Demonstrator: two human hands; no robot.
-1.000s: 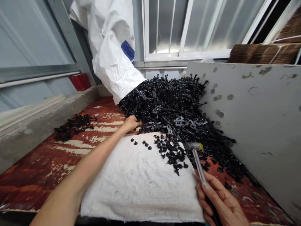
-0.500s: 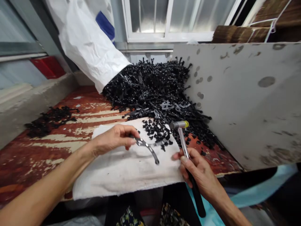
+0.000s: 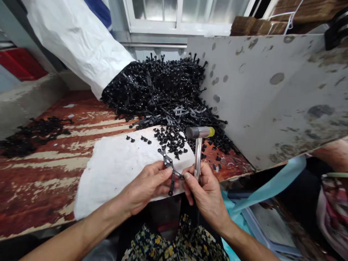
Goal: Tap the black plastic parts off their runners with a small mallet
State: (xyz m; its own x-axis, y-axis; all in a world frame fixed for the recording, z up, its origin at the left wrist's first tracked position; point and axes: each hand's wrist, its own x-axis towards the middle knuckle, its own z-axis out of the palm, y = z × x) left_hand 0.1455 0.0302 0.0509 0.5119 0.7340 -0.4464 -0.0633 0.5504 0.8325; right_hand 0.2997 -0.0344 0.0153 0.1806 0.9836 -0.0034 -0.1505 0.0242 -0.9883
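Note:
My left hand (image 3: 149, 186) pinches a black riveted linkage of crossed flat bars (image 3: 168, 162) between thumb and fingers, above the front of a white cloth (image 3: 108, 166). In my right hand (image 3: 203, 190) is a mallet (image 3: 199, 145) with one grey face and one yellow face, its head up. The right thumb and forefinger also meet at one end of the linkage. Small black knob-like pieces (image 3: 170, 139) lie on the cloth beyond the hands, several of them in a loose row to the left.
A large heap of black linkages (image 3: 160, 87) spills from a white sack (image 3: 78, 47) at the back. A smaller pile (image 3: 32, 134) lies on the worn red tabletop (image 3: 62, 145). A spotted grey board (image 3: 261, 98) bounds the right side. A person's arm (image 3: 335, 154) shows at far right.
Both hands have come together nearer my lap, and the right fingers now touch the linkage. The mallet has turned more upright. The view has shifted to the right.

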